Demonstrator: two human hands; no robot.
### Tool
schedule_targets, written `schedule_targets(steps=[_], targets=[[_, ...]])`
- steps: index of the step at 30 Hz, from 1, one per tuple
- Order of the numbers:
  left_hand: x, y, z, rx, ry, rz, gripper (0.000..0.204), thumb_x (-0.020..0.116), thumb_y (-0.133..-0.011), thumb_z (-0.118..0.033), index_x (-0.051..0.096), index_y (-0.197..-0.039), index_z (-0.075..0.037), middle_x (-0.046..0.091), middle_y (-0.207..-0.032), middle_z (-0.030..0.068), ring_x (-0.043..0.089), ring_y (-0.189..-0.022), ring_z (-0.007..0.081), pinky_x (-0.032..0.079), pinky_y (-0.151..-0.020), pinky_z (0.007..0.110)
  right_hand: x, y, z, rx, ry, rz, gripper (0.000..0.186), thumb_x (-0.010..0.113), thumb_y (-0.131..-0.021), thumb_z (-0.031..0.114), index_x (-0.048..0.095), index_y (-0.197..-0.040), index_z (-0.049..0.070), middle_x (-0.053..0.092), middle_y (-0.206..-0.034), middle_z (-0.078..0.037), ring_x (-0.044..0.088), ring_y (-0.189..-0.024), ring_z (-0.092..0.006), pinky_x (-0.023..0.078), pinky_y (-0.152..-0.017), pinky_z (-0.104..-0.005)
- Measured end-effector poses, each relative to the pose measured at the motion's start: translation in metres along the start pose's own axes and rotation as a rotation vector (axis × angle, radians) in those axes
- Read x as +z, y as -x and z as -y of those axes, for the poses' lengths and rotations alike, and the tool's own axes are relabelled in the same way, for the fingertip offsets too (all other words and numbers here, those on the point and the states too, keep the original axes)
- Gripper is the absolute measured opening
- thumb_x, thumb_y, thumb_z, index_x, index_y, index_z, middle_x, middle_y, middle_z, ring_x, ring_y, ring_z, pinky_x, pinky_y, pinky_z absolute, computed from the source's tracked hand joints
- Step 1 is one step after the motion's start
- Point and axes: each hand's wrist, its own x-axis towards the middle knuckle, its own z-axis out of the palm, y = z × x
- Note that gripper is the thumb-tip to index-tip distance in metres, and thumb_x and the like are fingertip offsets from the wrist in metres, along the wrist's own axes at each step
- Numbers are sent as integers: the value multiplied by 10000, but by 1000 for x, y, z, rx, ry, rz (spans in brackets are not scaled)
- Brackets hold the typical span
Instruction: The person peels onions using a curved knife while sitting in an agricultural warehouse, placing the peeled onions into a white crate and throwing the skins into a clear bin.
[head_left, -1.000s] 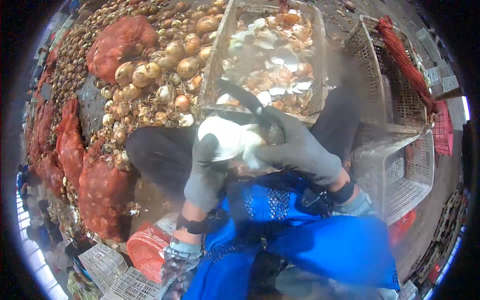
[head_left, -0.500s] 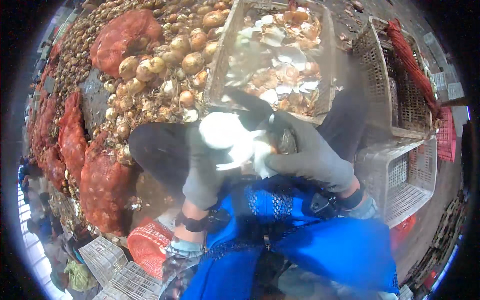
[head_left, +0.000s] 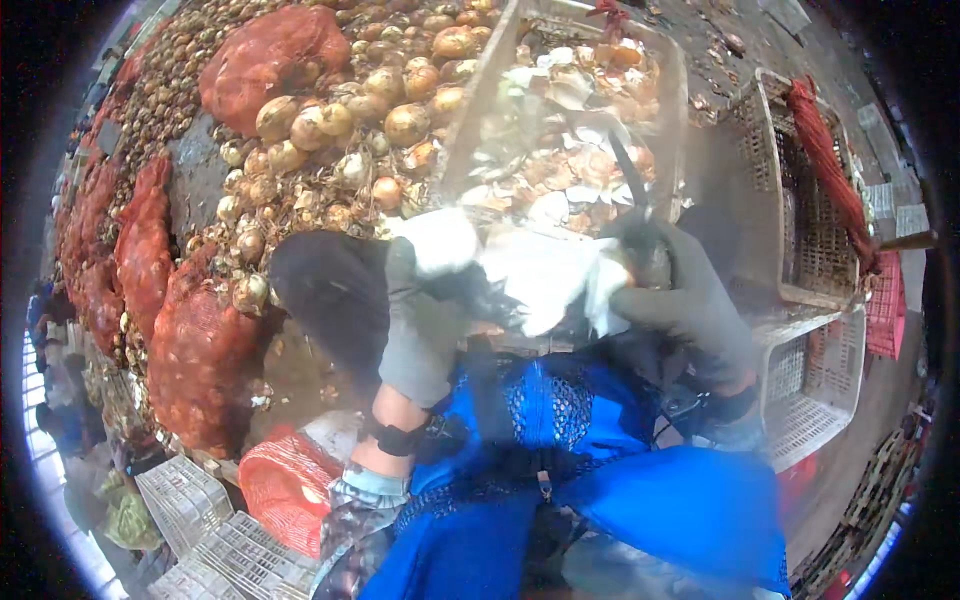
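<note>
My left hand (head_left: 420, 325), in a grey glove, is closed round a bright white peeled onion (head_left: 447, 242) above my left knee. My right hand (head_left: 685, 300), gloved as well, grips a knife (head_left: 628, 170) whose dark blade points up and away. White onion peel (head_left: 545, 275) hangs between the two hands, against the right fingers. Glare and motion blur its outline. Just beyond my hands stands a crate (head_left: 678, 110) of onion skins (head_left: 590, 165).
Unpeeled onions (head_left: 350, 110) spread over the floor at the far left, with red mesh sacks (head_left: 205, 350) beside them. Plastic crates (head_left: 810, 200) stand at the right, one with a red mesh bag (head_left: 830, 150) over its rim. More crates (head_left: 185, 500) lie lower left.
My hands have moved apart, the right going rightward with the knife and the white peel. The blade now points up and away instead of leftward. The view has shifted slightly.
</note>
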Motion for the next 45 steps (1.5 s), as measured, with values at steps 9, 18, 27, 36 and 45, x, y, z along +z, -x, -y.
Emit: schedule_targets(steps=[9, 18, 27, 36, 45], targets=[[2, -5, -10, -93, 341, -16, 708, 433, -836, -638, 505, -1172, -20, 602, -1003, 126, 611, -860, 257, 535, -737, 359, -66, -48, -4, -587, 896, -515, 597, 744, -715, 289, 498, -1185, 16, 616, -1009, -140, 601, -919, -229, 461, -812, -317], [26, 1, 7, 121, -162, -29, 620, 555, -832, -512, 464, -1232, -48, 586, -1063, 81, 582, -963, 196, 498, -783, 329, 24, -64, -50, -256, 525, 3, 650, 769, -684, 271, 493, -1209, 5, 590, -1110, -130, 542, -1027, -180, 429, -886, -316], [38, 20, -4, 164, -501, -36, 559, 739, -686, -250, 513, -1134, -4, 582, -1040, 72, 540, -966, 139, 448, -842, 279, 26, -45, -61, -92, -2, -37, 686, 663, -598, 133, 452, -1237, 0, 527, -1153, -126, 521, -1086, -248, 412, -959, -340], [-29, 114, -24, 337, -46, -17, 580, 520, -857, -550, 537, -1155, -52, 616, -988, 36, 574, -888, 137, 461, -751, 267, -61, -101, -36, -97, 435, -174, 558, 666, -773, 201, 442, -1249, 18, 564, -911, -52, 511, -613, -99, 417, -501, -219], [-222, 293, -93, 703, -658, -1492, 440, 561, -879, -354, 527, -1159, -17, 614, -971, 82, 591, -837, 145, 475, -679, 249, -93, -131, -90, -100, 145, -326, 203, 558, -857, 254, 569, -945, 71, 527, -722, -10, 508, -584, -117, 435, -517, -246]])
